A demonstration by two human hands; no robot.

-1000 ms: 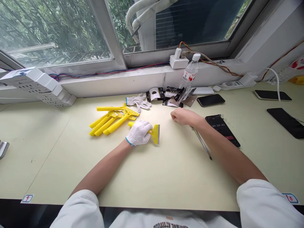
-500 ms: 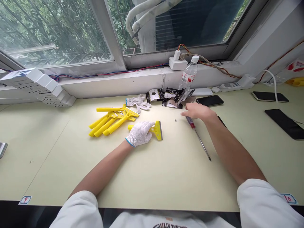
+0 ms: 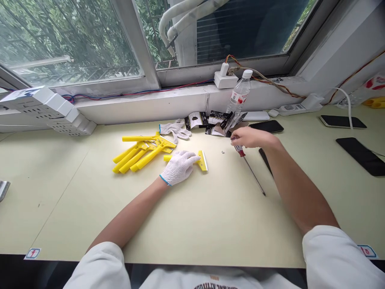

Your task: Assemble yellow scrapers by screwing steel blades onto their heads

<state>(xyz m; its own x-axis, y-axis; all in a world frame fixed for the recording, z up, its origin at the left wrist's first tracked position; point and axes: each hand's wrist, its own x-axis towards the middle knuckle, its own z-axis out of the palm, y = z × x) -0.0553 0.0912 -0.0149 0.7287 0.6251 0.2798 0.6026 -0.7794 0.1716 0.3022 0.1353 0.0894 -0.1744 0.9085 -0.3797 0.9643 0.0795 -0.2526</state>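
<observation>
Left hand (image 3: 179,166), gloved, had its fingers wrapped around a scraper (image 3: 202,161), on or just above the counter (image 3: 210,224), couldn't tell which. Right hand (image 3: 252,137) was bare, fingers gripping a screwdriver (image 3: 242,153), tip angled toward the person, some tiny bits (image 3: 223,152) lying between the hands.

Left hand (image 3: 179,166): white-gloved, back uppermost, fingers curled in a grip; left forearm (image 3: 132,212) slanting inward from the near edge of the table (image 3: 216,233). Right hand (image 3: 248,137): bare, closer to the far edge, wrist (image 3: 271,142) bent, fingers pinched together; right forearm (image 3: 297,188) angled inward.
</observation>
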